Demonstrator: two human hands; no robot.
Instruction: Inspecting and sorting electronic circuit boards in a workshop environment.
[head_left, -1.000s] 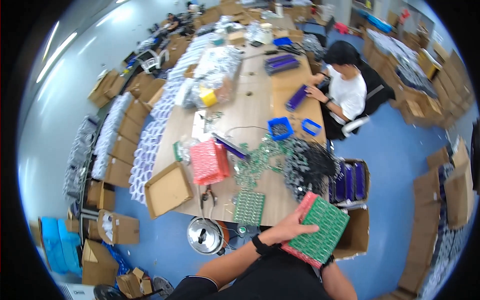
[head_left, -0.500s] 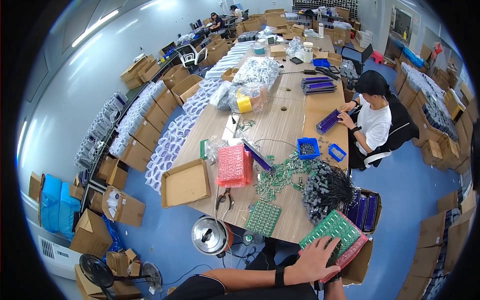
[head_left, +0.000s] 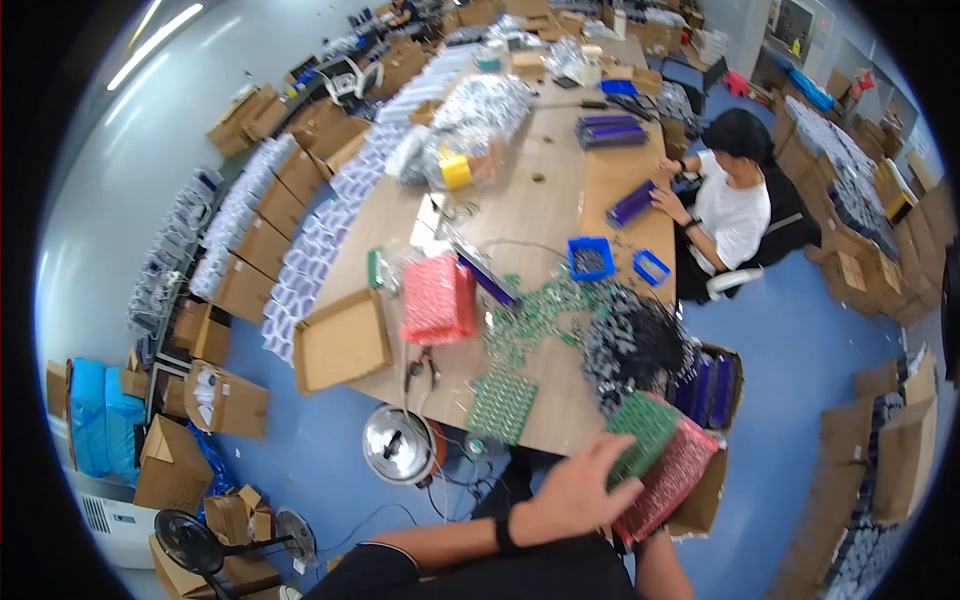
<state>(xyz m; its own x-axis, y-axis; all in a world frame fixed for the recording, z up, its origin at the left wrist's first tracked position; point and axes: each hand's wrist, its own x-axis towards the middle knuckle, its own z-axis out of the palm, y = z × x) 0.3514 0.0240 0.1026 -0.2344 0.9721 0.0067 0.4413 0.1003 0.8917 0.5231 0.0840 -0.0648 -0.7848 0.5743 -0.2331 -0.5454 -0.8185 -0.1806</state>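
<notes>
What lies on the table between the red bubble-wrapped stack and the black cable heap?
Head view: a purple strip, then scattered green boards, between the red stack and the cable heap.

A pale wall [head_left: 105, 230] rises along the left, below a bright strip light [head_left: 155, 47]. A long wooden table [head_left: 545, 215] stands on blue floor [head_left: 800, 345], a black chair [head_left: 797, 222] at its right side and a white-framed chair [head_left: 348, 84] farther back, left.

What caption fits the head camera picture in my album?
Left hand on a green circuit board that partly covers red bubble wrap, beside a cluttered worktable.
</notes>
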